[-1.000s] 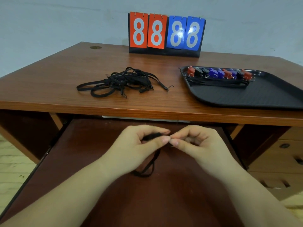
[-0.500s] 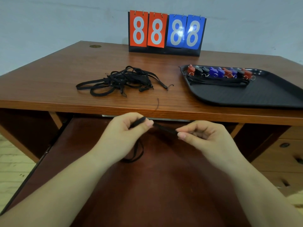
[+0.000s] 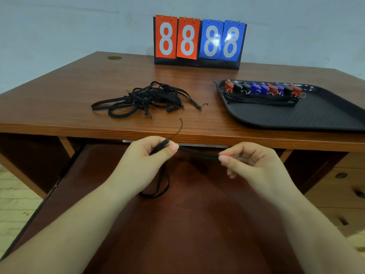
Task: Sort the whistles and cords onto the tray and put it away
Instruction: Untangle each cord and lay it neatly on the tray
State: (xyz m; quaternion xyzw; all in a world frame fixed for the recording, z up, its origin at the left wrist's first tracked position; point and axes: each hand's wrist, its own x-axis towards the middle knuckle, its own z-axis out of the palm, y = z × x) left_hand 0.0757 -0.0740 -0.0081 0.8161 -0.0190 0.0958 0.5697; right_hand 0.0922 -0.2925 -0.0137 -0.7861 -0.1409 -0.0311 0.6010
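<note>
- While your left hand (image 3: 146, 161) pinches the stiff black end piece of a cord (image 3: 197, 154) between thumb and forefinger, your right hand (image 3: 254, 165) pinches the same cord further along, so a short flat stretch runs taut between them.
- The cord is a narrow woven black strap; a thin wiry loop curls up from the end piece above your left fist, and the slack hangs below that hand in a limp loop.
- You hold it just in front of the desk's near edge, above a dark reddish pull-out shelf (image 3: 187, 224) with a dull, worn sheen.
- On the desk (image 3: 79, 86), a smooth red-brown wood-grain top, a tangled pile of cords (image 3: 146, 99) lies left of centre, all matt black strap with small end fittings.
- To the right sits a black plastic tray (image 3: 316, 119), rounded at the corners with a fine textured floor.
- Along its far edge a row of whistles (image 3: 262, 89) stands side by side, red, black and blue glossy plastic with small metal rings, and a bundle of straightened cords (image 3: 260, 100) lies just in front of them.
- At the back a flip scoreboard (image 3: 199, 41) shows four 8s, two on orange cards and two on blue, against a pale, slightly scuffed wall.
- Drawer fronts with dark round pulls show at lower right, and pale planks of floor at lower left.
</note>
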